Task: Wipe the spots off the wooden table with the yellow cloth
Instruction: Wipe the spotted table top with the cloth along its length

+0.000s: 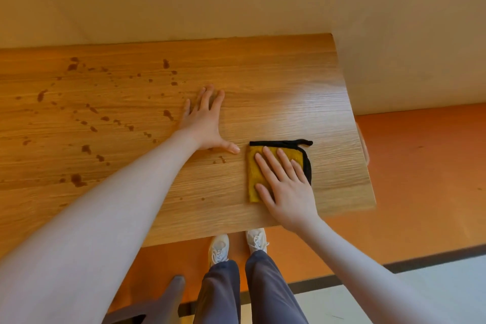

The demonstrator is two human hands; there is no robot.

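- Your right hand (285,187) lies flat on the yellow cloth (256,179), fingers straight and slightly spread, pressing it to the wooden table (302,92) rather than gripping it.
- The cloth is folded, with a black-trimmed edge along its far and right sides; its long axis runs from you toward the wall, and a small black tail of trim sticks out at the far right corner.
- It sits near the table's right end, close to the near edge.
- Your left hand (203,123) rests palm down on bare wood just left of the cloth, fingers straight and pointing toward the wall, thumb out toward the cloth but apart from it.
- The brown spots (86,113) scatter over the table's left half; a few small ones lie between your hands.
- Your white shoes (238,243) stand on the orange floor (420,166) below the table edge.
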